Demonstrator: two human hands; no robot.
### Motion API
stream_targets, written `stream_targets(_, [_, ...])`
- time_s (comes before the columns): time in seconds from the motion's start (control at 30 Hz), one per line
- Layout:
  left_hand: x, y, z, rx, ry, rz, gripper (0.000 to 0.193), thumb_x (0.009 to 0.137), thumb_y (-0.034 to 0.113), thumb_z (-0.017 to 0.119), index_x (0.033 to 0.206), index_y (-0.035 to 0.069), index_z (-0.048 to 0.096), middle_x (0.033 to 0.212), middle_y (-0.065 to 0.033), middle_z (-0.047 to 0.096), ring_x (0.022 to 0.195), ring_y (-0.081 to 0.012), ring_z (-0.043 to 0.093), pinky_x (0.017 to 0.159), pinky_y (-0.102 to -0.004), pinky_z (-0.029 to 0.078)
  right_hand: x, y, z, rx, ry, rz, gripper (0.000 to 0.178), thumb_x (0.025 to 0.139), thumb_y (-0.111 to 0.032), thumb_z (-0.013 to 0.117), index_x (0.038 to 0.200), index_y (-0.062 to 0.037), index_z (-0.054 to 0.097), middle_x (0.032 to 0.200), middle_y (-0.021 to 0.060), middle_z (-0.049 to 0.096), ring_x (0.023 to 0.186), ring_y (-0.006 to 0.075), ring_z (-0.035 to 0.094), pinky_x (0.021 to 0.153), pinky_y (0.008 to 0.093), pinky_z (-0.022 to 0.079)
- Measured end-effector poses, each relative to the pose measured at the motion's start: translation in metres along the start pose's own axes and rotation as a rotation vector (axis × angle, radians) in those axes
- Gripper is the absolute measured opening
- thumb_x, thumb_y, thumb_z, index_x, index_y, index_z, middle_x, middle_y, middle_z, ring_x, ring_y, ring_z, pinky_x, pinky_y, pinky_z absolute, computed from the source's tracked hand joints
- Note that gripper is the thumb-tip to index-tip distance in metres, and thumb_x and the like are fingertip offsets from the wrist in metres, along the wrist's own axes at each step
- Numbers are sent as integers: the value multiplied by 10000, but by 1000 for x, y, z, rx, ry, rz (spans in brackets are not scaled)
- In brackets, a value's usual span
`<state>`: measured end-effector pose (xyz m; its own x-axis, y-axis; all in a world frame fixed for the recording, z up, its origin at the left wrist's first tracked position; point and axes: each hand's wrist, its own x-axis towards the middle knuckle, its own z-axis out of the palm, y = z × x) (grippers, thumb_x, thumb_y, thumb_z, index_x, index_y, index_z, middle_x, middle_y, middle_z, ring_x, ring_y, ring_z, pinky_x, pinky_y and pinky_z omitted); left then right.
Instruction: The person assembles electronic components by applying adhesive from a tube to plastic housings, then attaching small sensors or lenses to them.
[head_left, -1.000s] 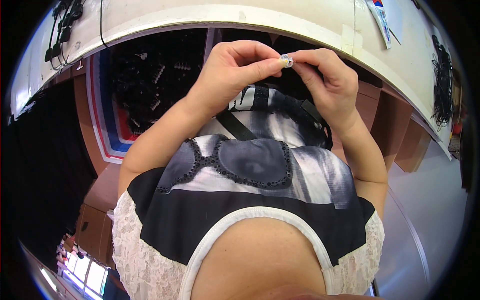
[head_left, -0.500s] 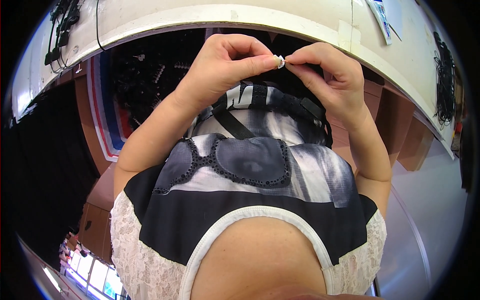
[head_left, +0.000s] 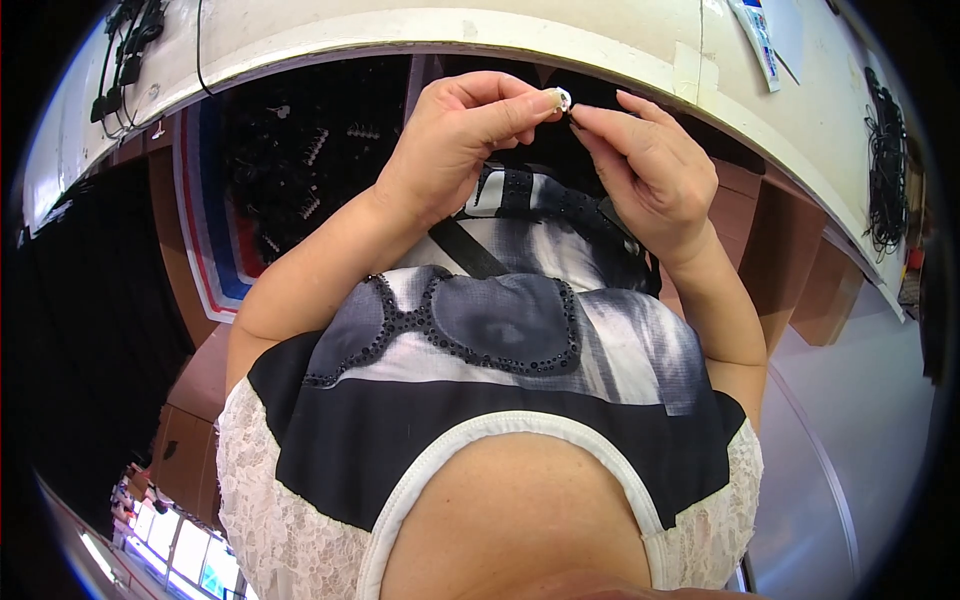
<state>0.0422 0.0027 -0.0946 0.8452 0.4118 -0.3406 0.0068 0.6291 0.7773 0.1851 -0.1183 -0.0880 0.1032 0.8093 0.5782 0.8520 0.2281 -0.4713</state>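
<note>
My left hand (head_left: 462,135) pinches a small white piece (head_left: 564,99) between thumb and index finger, above my lap and just short of the table edge. The piece is too small to tell its kind. Close beside it, my right hand (head_left: 655,170) holds its thumb and index fingertips nearly together at the piece's lower right side. Whatever lies between those two fingertips, if anything, is too small to make out. The other fingers of my right hand are loosely curled.
A white table (head_left: 450,30) curves across the far side. Black cables (head_left: 125,60) lie at its left, a cable bundle (head_left: 887,165) at its right, near a white-and-blue tube (head_left: 757,40). Below sits a striped bag (head_left: 205,220) with a black heap (head_left: 290,150) showing small silvery parts. Cardboard boxes (head_left: 790,250) stand right.
The white piece has risen slightly and turned in my left fingers. My right hand has dropped a little and rotated, its fingertips now below the piece.
</note>
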Motion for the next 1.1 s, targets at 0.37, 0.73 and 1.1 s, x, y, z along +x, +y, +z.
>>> stream_targets(0.37, [-1, -7, -1, 70, -20, 74, 149, 801, 157, 634, 845, 15, 642, 792, -18, 625, 724, -58, 536, 696, -178, 415, -1, 3, -3, -76, -71, -82, 251, 665, 6, 623, 890, -102, 651, 820, 22, 648, 727, 174, 623, 759, 357, 490])
stream_targets(0.73, [5, 0, -6, 319, -117, 119, 192, 803, 107, 618, 972, 21, 590, 894, -28, 608, 855, -77, 548, 796, -195, 418, 10, 4, -11, 768, -51, 743, 137, 800, -67, 608, 924, -9, 617, 812, 82, 647, 749, 138, 628, 657, 250, 507])
stream_targets(1.1, [22, -19, 11, 18, -245, 309, 302, 855, 154, 553, 1126, 62, 454, 856, 7, 474, 766, -54, 423, 705, -175, 368, 21, -8, -26, 793, 188, 451, 84, 812, -70, 591, 890, -41, 579, 925, 93, 600, 837, 194, 589, 768, 289, 480])
